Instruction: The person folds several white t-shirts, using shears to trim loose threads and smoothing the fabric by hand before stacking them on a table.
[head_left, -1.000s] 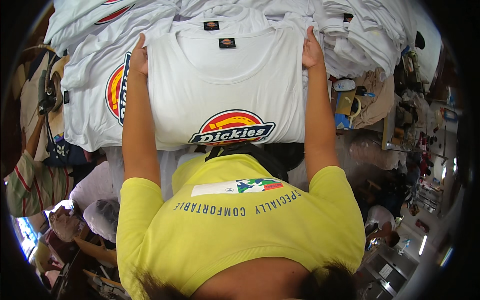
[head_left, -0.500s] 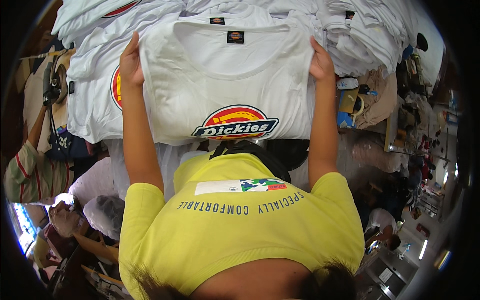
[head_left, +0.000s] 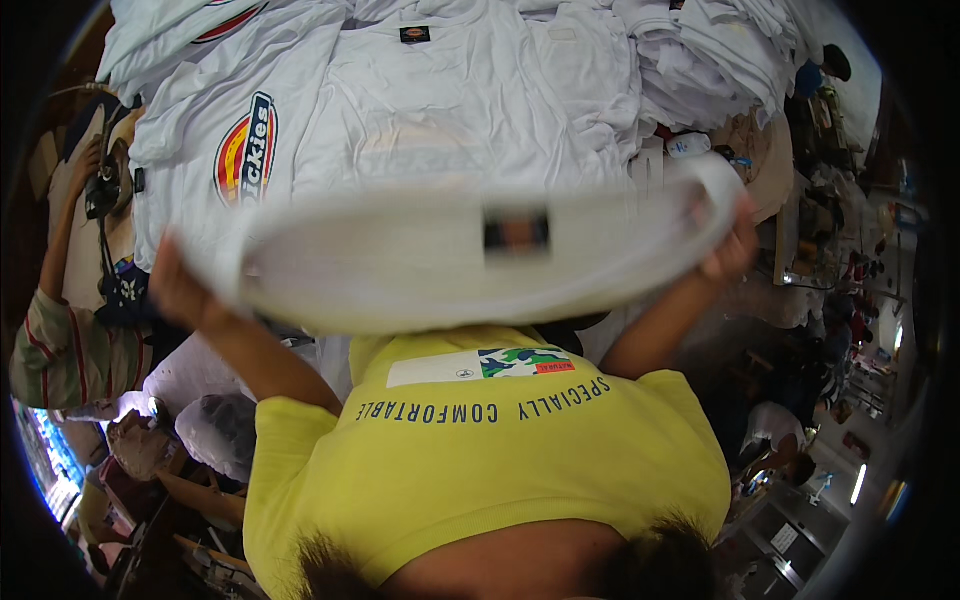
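I hold a white T-shirt up off the table by its two sides, stretched wide between my hands and blurred by motion. A small dark neck label shows at its middle. My left hand grips the left edge and my right hand grips the right edge. Beneath it lies a pile of white T-shirts, the top one flat with a dark label at its collar. My yellow shirt fills the lower part of the view.
A white shirt with a round red and yellow logo lies at the left of the pile. Stacked folded white shirts sit at the upper right. Another person's striped sleeve is at the left edge. Cluttered shelves stand to the right.
The logo T-shirt that lay flat under my hands has been lifted off the pile and swung up toward me. Both hands have drawn back from the table, still gripping its sides.
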